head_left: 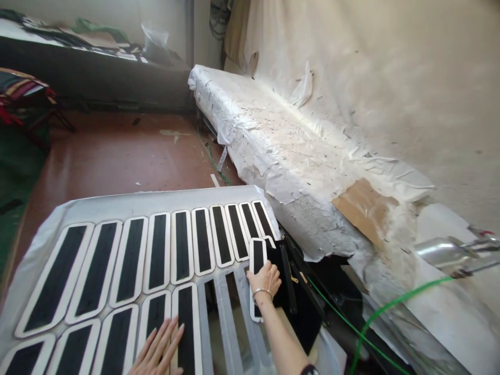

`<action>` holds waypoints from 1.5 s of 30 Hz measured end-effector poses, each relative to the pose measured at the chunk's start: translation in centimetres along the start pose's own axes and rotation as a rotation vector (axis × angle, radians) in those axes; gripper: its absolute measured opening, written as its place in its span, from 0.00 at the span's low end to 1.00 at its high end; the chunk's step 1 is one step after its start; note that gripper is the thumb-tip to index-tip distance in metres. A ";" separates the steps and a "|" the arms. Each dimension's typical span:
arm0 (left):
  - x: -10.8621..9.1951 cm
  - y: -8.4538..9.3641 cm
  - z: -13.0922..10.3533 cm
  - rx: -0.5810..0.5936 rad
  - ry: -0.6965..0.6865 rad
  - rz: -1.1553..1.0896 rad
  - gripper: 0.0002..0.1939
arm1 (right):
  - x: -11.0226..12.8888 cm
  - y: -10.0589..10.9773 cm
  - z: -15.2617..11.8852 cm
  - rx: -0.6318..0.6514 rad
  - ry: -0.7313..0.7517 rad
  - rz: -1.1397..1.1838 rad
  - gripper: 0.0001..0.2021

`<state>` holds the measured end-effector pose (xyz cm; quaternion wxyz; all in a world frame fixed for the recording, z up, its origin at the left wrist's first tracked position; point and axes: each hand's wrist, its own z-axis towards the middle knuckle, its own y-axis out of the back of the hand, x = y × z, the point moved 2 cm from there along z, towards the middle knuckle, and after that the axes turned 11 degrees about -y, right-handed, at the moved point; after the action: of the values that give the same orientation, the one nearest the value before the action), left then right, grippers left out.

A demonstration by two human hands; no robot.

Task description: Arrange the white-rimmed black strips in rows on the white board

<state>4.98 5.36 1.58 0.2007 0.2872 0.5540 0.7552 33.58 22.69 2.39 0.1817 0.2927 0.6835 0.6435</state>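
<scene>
Rows of black panels with white rounded borders lie on a pale covered board. My left hand is at the bottom, fingers spread flat over a panel in the lower row. My right hand, with a bracelet at the wrist, has its fingers curled round the edge of another panel near the board's right side. That panel overlaps the ends of the upper row. Between the hands, grey strips with dark gaps show on the board.
To the right stands a long bench under stained white sheeting, with brown paper on it. A metal spray gun with a green hose is at right. Black parts lie beside the board.
</scene>
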 end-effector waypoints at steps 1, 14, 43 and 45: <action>-0.1 0.2 0.0 0.025 0.012 0.000 0.36 | 0.1 0.3 0.1 0.023 -0.022 -0.001 0.27; -1.0 1.6 1.2 0.214 0.128 -0.183 0.31 | -9.7 12.3 -4.6 0.028 1.326 0.016 0.38; -0.1 -0.2 5.1 0.258 0.259 -0.588 0.33 | 3.0 7.2 -10.2 0.460 2.072 -0.477 0.06; -0.1 -0.3 5.2 0.250 0.284 -0.600 0.33 | 3.1 6.6 -10.6 0.468 2.074 -0.502 0.05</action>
<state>8.45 9.13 2.39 0.2977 0.0260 0.7243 0.6213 25.63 16.45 10.43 -0.4169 -0.5123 0.6501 0.3758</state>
